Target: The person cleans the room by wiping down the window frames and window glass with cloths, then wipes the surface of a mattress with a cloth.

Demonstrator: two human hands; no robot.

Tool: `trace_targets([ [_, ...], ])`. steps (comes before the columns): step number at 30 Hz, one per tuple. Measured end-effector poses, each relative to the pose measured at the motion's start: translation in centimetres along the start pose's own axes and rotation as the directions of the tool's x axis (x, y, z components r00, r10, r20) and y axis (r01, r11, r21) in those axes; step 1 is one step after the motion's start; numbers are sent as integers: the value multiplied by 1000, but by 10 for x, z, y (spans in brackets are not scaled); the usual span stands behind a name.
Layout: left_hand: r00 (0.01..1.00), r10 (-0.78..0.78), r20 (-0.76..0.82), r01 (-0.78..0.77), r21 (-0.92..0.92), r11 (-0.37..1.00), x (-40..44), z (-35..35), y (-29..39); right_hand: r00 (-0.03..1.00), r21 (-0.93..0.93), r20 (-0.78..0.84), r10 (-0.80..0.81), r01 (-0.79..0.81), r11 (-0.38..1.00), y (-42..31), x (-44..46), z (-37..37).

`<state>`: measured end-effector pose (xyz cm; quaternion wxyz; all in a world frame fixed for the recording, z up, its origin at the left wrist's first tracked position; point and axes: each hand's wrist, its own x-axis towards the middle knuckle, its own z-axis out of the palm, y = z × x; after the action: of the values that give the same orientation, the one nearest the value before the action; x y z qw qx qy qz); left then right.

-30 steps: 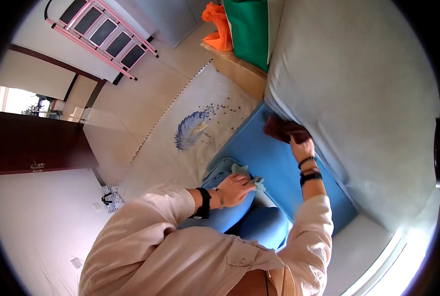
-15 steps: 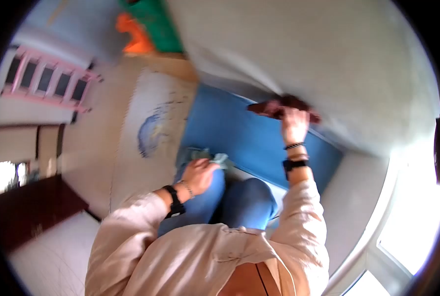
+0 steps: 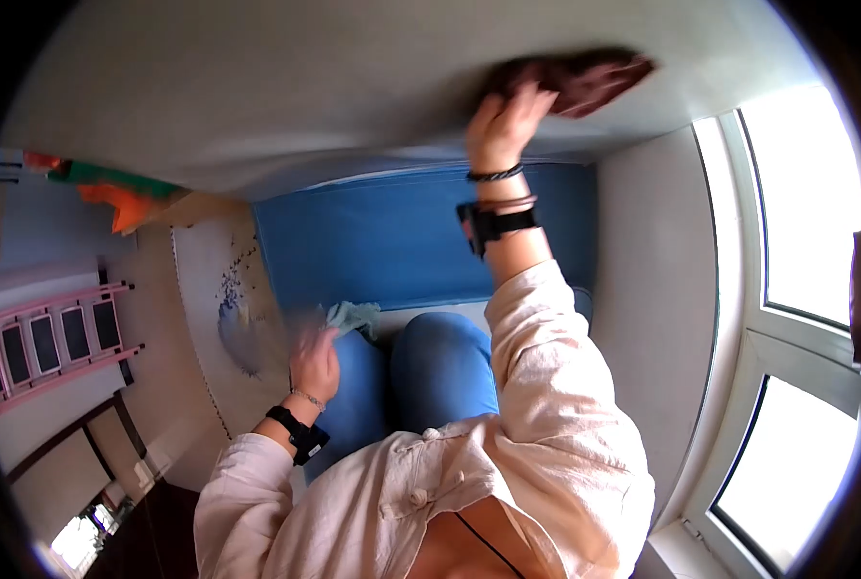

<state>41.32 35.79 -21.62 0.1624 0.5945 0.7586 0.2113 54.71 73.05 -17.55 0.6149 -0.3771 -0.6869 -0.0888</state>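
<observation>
A dark maroon cloth (image 3: 599, 82) lies against the broad pale upright surface (image 3: 286, 77) in front of me. My right hand (image 3: 509, 125), arm stretched out, has its fingers on the cloth's left part and presses it to that surface. My left hand (image 3: 314, 367) is by my left knee, its fingers smeared by motion. Just beyond it a light green cloth (image 3: 353, 317) rests crumpled at the knee. Whether the left fingers hold any of the green cloth cannot be made out.
A blue panel (image 3: 421, 217) spans the space beyond my knees. To the left are a stained pale mat (image 3: 199, 289), a pink step ladder (image 3: 54, 338), and orange (image 3: 117, 203) and green items (image 3: 112, 179). A white-framed window (image 3: 753, 289) stands at the right.
My view has turned, and my right hand with the maroon cloth has moved farther up the pale surface. My left hand has shifted slightly left of the green cloth.
</observation>
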Motion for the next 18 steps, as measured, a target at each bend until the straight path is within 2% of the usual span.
trace_targets([
  [2,1000,8,10,-8,8,1000,-1,0,2,956,16,289,59,-66,998,3,-58,-13],
  [3,1000,2,10,-3,17,1000,-2,0,3,887,-7,448,109,-118,993,8,-94,-19],
  [4,1000,13,10,-13,18,1000,-5,2,4,792,51,579,195,-274,960,6,-112,-30],
  [5,1000,-4,15,4,15,1000,-7,5,3,801,87,553,229,-330,940,9,-129,-37],
  [6,1000,-22,19,22,18,1000,-4,4,-1,738,-49,551,389,-438,898,21,-154,-38],
  [7,1000,-15,17,14,29,999,2,3,-3,794,103,413,446,-527,844,21,-131,-37],
  [8,999,-29,31,28,26,999,2,3,-2,808,255,281,518,-584,771,23,-110,-36],
  [11,996,-51,74,50,15,999,-7,4,2,820,405,-15,572,-518,753,1,-3,-46],
  [13,997,-50,63,48,23,999,-1,4,5,866,351,-101,490,-430,832,11,26,-42],
  [14,997,-43,68,41,24,999,1,3,7,915,219,-100,392,-364,905,19,33,-36],
  [15,993,-73,95,70,39,997,1,1,10,970,79,-93,225,-218,973,32,26,-24],
  [16,988,-101,119,95,56,994,3,0,12,987,80,-91,130,-123,989,41,12,-20],
  [18,992,-71,103,64,62,996,5,3,10,969,-47,104,225,-221,974,62,-40,-17],
])
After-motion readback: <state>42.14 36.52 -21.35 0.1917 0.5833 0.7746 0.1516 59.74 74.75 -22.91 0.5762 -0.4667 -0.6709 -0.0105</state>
